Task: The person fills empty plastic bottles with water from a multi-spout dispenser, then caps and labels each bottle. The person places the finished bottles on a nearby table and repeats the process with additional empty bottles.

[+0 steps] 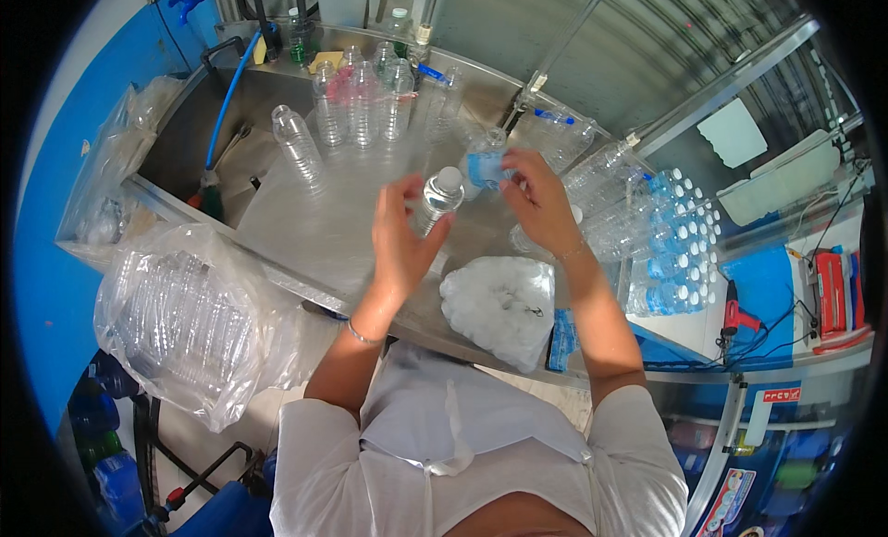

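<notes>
My left hand [406, 235] is curved around the left side of a clear plastic bottle [442, 193] with a white cap; whether it grips is blurred. Just to the right, my right hand [531, 193] has its fingertips at a blue label [487, 169] around another clear bottle, whose neck points away from me. Below my hands lies a clear plastic bag of white caps [496, 301]. Behind and left stand several open, uncapped clear bottles [362, 107], with one more standing apart [298, 145]. Blue printed labels [565, 339] lie under my right forearm.
A steel sink [260, 114] with a blue hose [232, 100] is at the left. A large bag of empty bottles [184, 315] sits before the counter. Many clear bottles [610, 225] and capped, labelled bottles [669, 259] crowd the right side, near a red heat gun [739, 315].
</notes>
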A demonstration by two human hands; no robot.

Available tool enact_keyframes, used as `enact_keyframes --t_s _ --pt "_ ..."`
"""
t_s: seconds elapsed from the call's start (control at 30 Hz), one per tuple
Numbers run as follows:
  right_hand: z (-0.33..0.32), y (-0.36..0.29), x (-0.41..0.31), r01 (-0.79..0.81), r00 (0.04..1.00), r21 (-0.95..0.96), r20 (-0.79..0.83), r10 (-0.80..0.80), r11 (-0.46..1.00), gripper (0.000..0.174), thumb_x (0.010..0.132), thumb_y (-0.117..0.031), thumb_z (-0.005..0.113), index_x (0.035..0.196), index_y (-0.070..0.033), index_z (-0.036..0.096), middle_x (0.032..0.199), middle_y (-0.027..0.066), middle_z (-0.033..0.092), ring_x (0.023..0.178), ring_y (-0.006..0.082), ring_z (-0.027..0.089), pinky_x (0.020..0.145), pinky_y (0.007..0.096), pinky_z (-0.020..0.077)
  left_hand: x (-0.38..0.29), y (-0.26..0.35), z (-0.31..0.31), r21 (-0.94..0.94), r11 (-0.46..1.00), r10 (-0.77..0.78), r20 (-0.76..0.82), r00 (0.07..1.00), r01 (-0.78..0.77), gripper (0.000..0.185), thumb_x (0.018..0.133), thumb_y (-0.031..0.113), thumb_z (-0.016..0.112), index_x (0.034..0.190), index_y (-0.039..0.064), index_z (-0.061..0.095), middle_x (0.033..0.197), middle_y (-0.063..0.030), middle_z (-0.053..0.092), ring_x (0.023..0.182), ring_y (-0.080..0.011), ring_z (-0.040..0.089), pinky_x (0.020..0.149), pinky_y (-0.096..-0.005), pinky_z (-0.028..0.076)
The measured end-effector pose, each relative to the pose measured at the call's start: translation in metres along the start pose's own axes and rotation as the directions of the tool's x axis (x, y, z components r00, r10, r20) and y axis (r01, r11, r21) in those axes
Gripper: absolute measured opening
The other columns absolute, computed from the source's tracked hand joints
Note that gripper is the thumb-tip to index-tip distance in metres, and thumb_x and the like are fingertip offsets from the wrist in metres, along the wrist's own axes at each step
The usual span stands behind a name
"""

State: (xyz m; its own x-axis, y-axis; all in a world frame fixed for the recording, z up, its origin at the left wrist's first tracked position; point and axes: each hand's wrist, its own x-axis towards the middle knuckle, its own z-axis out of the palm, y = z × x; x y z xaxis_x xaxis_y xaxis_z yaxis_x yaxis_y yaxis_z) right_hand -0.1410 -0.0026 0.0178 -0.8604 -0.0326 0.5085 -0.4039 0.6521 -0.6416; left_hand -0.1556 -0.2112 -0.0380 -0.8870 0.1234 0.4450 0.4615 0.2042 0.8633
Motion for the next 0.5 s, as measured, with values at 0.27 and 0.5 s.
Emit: enact_keyframes --t_s 0.27,0.5 --pt "0.034 -0.018 0.029 0.182 0.953 -0.349 0.292 -0.078 0.919 0.024 0.079 -0.008 0.068 0.102 -0.007 0.064 0.103 0.0148 0.056 0.091 0.0336 0.06 0.076 0.0419 0.0497 0.034 -0.06 0.025 -0.043 0.991 0.13 0.182 0.975 -0.124 0.09 0.07 0.012 0.082 0.144 0.001 0.033 0.125 -0.0196 0.055 0.114 -0.0339 0.055 0.096 -0.0427 0.045" --pt "-0.037 0.016 -0.012 -0.166 0.976 -0.669 -0.005 0.219 0.725 0.021 0.078 -0.014 0.075 0.097 -0.007 0.068 0.095 0.0144 0.052 0.087 0.0314 0.057 0.076 0.0396 0.0491 0.012 -0.106 0.037 -0.065 0.998 0.027 0.212 0.977 -0.013 0.095 0.07 0.017 0.085 0.147 0.002 0.03 0.128 -0.02 0.056 0.12 -0.0332 0.054 0.101 -0.0417 0.043"
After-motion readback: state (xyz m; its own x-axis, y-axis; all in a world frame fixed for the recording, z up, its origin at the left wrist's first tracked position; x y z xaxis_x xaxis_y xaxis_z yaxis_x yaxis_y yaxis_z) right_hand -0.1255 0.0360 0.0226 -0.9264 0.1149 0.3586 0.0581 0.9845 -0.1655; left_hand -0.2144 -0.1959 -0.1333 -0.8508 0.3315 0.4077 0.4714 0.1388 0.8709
